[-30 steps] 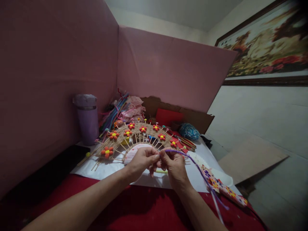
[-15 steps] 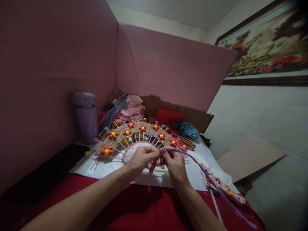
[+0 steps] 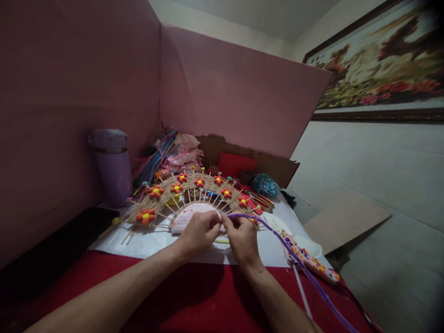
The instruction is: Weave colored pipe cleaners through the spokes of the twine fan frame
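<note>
Our forearms come in from about seven and five o'clock and slant inward, so the left hand (image 3: 201,231) and the right hand (image 3: 243,238) meet with fingertips touching, knuckles bent. The right hand's thumb and forefinger are pinched on the purple pipe cleaner (image 3: 299,260) near one end; the left hand's fingers are curled in at the same spot, but that tip is hidden and we cannot tell whether they grip it.

Around our hands, at twelve o'clock and just behind them, a woven fan (image 3: 209,184) with red and orange flowers arches across a white sheet (image 3: 138,245) on the bench, and our fingers cover part of its pale lower middle. At ten o'clock we have a lilac tumbler (image 3: 114,175), at eleven a heap of pink cloth (image 3: 187,150), at one a ball of blue yarn (image 3: 264,185). A flowered glue gun (image 3: 312,263) lies between three and four o'clock, in the way of the loose length. Red cloth (image 3: 194,296) spreads at six.

From the right hand's pinch, the pipe cleaner bows over the knuckles, crosses in front of the glue gun and trails towards four o'clock, out of our view.
</note>
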`<act>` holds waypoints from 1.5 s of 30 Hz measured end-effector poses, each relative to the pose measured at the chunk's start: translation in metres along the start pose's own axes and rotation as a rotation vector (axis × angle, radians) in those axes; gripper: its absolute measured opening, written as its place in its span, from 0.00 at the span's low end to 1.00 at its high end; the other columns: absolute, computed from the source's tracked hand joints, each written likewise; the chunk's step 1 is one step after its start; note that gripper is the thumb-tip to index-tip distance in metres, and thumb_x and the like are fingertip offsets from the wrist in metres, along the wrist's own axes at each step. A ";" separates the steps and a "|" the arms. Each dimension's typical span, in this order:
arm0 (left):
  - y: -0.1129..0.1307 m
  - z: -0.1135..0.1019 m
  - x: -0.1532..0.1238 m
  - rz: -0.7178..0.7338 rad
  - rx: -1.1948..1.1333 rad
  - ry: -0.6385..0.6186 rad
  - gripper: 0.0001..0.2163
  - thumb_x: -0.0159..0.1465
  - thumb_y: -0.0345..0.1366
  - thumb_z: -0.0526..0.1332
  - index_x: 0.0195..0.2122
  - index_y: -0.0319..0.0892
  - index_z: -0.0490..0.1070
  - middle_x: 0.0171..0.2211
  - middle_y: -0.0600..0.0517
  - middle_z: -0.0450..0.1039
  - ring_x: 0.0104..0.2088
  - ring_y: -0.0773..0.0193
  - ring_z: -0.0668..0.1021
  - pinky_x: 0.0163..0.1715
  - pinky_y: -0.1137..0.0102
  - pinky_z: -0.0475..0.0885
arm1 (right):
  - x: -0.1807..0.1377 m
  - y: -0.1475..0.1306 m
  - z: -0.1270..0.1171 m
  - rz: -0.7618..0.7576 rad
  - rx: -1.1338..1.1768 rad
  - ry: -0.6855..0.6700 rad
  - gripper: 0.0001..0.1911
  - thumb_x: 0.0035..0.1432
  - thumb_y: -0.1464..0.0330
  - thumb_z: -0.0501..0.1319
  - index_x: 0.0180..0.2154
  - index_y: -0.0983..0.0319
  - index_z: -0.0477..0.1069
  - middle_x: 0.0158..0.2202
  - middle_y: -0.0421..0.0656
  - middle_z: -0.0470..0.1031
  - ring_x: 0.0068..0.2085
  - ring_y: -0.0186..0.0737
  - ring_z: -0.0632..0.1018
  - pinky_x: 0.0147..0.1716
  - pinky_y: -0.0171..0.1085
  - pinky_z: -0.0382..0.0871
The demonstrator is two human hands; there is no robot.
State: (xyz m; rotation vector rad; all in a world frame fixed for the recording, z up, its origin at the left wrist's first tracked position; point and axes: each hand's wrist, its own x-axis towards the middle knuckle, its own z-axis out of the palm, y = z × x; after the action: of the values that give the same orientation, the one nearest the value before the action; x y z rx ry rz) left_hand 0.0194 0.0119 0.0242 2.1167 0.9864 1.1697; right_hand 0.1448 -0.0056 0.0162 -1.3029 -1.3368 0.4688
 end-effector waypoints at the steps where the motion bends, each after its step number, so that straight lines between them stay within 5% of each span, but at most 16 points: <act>1: -0.001 0.000 -0.001 0.037 0.071 0.001 0.07 0.54 0.27 0.54 0.20 0.40 0.65 0.18 0.56 0.64 0.21 0.70 0.64 0.23 0.74 0.57 | 0.000 0.001 0.000 -0.001 -0.031 0.013 0.12 0.50 0.62 0.62 0.23 0.64 0.74 0.23 0.47 0.77 0.26 0.42 0.75 0.27 0.37 0.67; 6: -0.004 0.002 -0.003 0.003 0.129 0.005 0.07 0.55 0.28 0.54 0.21 0.40 0.66 0.18 0.56 0.64 0.21 0.69 0.64 0.23 0.73 0.55 | 0.002 0.005 0.001 -0.001 -0.066 0.039 0.11 0.48 0.62 0.63 0.21 0.63 0.73 0.21 0.46 0.76 0.25 0.42 0.74 0.25 0.37 0.66; 15: 0.004 0.003 0.000 -0.225 -0.497 0.133 0.09 0.57 0.40 0.58 0.29 0.38 0.68 0.20 0.57 0.66 0.15 0.71 0.67 0.12 0.76 0.62 | 0.001 -0.002 0.002 0.117 0.426 -0.188 0.14 0.52 0.59 0.60 0.24 0.63 0.66 0.16 0.34 0.64 0.14 0.28 0.61 0.11 0.28 0.54; 25: 0.014 -0.003 0.002 -0.258 -0.659 0.136 0.09 0.55 0.39 0.61 0.30 0.37 0.69 0.19 0.57 0.67 0.15 0.75 0.64 0.14 0.78 0.58 | -0.004 -0.013 -0.001 0.198 0.537 -0.285 0.11 0.52 0.63 0.60 0.24 0.63 0.65 0.18 0.35 0.65 0.17 0.27 0.64 0.12 0.27 0.56; 36: 0.002 -0.002 0.002 -0.009 -0.187 0.103 0.08 0.62 0.32 0.51 0.29 0.39 0.66 0.26 0.54 0.67 0.29 0.67 0.70 0.30 0.72 0.64 | 0.000 -0.005 0.000 0.149 0.462 -0.200 0.14 0.53 0.61 0.60 0.23 0.62 0.63 0.16 0.33 0.61 0.15 0.27 0.61 0.12 0.28 0.54; 42: 0.000 -0.002 -0.004 0.096 0.353 0.036 0.08 0.61 0.28 0.49 0.27 0.39 0.65 0.25 0.50 0.68 0.28 0.63 0.69 0.29 0.69 0.61 | 0.000 0.002 0.001 0.079 0.295 -0.167 0.14 0.53 0.62 0.60 0.20 0.62 0.64 0.16 0.34 0.61 0.16 0.27 0.61 0.13 0.28 0.54; 45: -0.002 -0.002 -0.004 0.092 0.386 0.057 0.09 0.61 0.27 0.50 0.27 0.39 0.66 0.25 0.50 0.69 0.27 0.63 0.69 0.28 0.69 0.61 | -0.001 -0.001 0.002 0.091 0.307 -0.182 0.14 0.53 0.63 0.60 0.21 0.63 0.64 0.16 0.34 0.62 0.16 0.27 0.61 0.12 0.29 0.54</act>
State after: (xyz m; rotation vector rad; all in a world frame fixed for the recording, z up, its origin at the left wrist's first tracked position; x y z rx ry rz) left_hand 0.0156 0.0098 0.0215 2.4605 1.2339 1.1622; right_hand 0.1422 -0.0065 0.0164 -1.0875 -1.2972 0.8381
